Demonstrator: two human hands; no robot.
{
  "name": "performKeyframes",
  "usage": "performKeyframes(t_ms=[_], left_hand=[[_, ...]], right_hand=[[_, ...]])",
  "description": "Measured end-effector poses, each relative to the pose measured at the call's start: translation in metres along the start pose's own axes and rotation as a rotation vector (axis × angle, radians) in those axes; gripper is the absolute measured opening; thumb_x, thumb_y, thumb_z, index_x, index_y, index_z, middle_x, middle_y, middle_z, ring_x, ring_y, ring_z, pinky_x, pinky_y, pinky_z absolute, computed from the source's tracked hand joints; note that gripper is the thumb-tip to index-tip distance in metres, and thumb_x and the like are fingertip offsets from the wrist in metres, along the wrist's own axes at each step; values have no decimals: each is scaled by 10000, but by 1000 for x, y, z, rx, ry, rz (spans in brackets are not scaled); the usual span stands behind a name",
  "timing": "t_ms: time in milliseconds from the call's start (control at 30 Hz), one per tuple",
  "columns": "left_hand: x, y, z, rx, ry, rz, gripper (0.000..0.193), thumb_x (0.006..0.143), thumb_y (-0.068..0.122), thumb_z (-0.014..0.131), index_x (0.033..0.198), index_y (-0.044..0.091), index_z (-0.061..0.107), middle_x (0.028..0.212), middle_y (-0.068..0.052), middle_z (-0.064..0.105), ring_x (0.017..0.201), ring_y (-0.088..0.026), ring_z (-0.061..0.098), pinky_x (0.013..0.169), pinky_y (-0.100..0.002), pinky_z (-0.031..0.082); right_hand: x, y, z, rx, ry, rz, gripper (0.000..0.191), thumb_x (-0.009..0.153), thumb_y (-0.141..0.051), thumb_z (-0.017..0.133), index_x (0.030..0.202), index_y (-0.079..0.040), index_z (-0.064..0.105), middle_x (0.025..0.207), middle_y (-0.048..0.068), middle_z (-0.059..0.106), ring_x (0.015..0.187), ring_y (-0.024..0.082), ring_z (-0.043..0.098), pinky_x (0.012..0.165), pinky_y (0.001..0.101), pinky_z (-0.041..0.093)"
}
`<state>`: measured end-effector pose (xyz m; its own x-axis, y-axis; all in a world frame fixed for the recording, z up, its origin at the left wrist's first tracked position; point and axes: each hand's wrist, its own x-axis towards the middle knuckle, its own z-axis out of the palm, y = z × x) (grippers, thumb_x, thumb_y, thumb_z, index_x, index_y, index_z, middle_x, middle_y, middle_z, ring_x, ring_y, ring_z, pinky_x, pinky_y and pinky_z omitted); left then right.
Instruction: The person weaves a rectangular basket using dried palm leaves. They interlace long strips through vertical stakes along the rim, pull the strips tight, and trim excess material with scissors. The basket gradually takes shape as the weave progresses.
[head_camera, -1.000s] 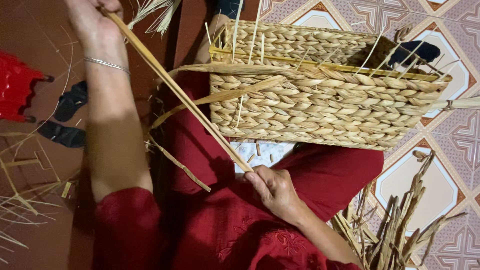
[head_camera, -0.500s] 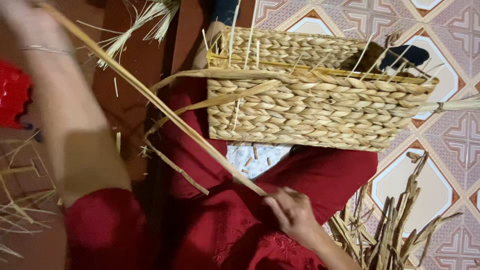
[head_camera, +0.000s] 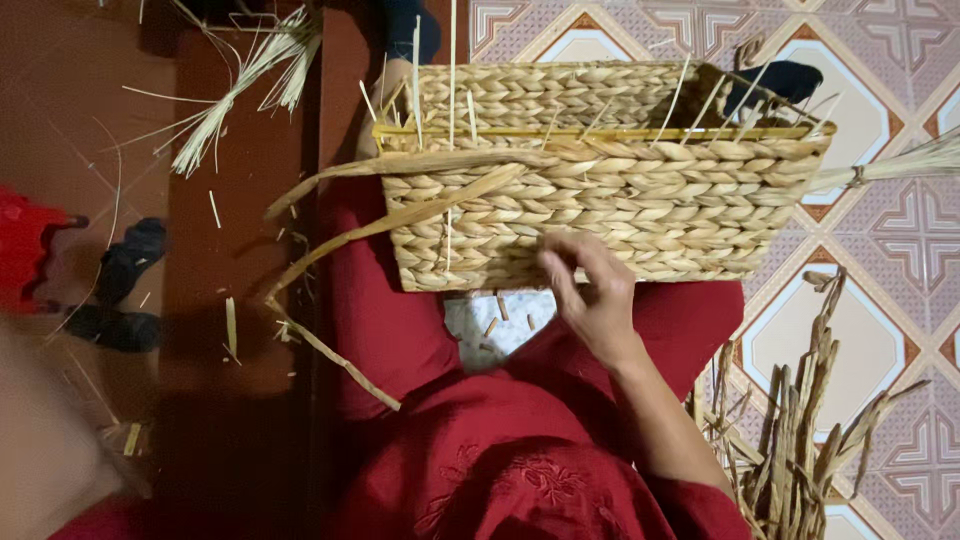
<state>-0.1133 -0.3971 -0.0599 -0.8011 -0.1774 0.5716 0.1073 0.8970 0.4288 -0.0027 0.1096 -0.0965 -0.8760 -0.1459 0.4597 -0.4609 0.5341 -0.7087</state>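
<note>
Nearest the camera, the right hand (head_camera: 592, 295) has moved up off the lap since a second ago. Then it pinched the low end of a long strand stretched taut across the red clothing; now its fingers (head_camera: 560, 262) rest spread on the near wall of the basket (head_camera: 640, 200), close to its bottom edge, clamped on nothing that shows.

The left hand, which held the strand's far end high at the upper left, has dropped. Only a pale blurred forearm (head_camera: 45, 440) shows at the lower left corner, and whether that hand is closed on anything I cannot tell.

With the pull let go, the strand (head_camera: 330, 255) hangs slack, curving down from the basket's left side over the lap to a loose tip. I judge that the tightening stroke is over and the hand is steadying or feeling along the weave.

The basket lies on the lap, tipped on its side, thin stakes (head_camera: 452, 60) standing from its rim. Dried reeds (head_camera: 800, 440) lie at the right on the tiled floor (head_camera: 900, 330), and a loose bundle (head_camera: 240, 90) lies at the far left.
</note>
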Motion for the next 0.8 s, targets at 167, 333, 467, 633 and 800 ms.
performKeyframes(t_ms=[167, 333, 467, 633, 800], left_hand=[[-51, 118, 49, -160, -81, 491, 74, 999, -5, 745, 1048, -40, 702, 924, -135, 635, 790, -217, 612, 628, -304, 529], [-78, 208, 99, -533, -114, 564, 202, 948, 22, 776, 1115, -64, 703, 959, -125, 671, 859, -217, 650, 717, -288, 587], [-79, 228, 114, -682, -218, 497, 147, 959, 7, 782, 1068, -26, 689, 988, -113, 683, 881, -184, 671, 742, -269, 601], [-79, 242, 107, -707, -191, 485, 148, 926, -30, 755, 1054, 8, 693, 1002, -104, 658, 930, -205, 671, 817, -290, 605], [-72, 251, 97, -728, -200, 479, 168, 894, -47, 763, 1032, -9, 674, 987, -104, 646, 929, -267, 652, 828, -363, 553]], right_hand=[[44, -3, 12, -109, 125, -132, 274, 937, 35, 757, 1191, -33, 680, 938, 118, 641, 774, 219, 596, 689, 320, 492], [72, -3, 19, -371, 192, -323, 381, 875, 20, 811, 1224, -67, 687, 892, 76, 632, 767, 236, 597, 655, 371, 447], [79, -3, 24, -403, 199, -378, 322, 897, -17, 815, 1179, -96, 680, 953, 66, 665, 833, 237, 630, 708, 376, 446], [73, 2, 31, -436, 220, -449, 268, 898, 2, 796, 1103, -101, 658, 999, 58, 683, 856, 227, 645, 718, 370, 400], [66, 8, 33, -432, 233, -479, 293, 892, -8, 799, 1128, -108, 657, 1027, 52, 669, 826, 227, 603, 719, 383, 396]])
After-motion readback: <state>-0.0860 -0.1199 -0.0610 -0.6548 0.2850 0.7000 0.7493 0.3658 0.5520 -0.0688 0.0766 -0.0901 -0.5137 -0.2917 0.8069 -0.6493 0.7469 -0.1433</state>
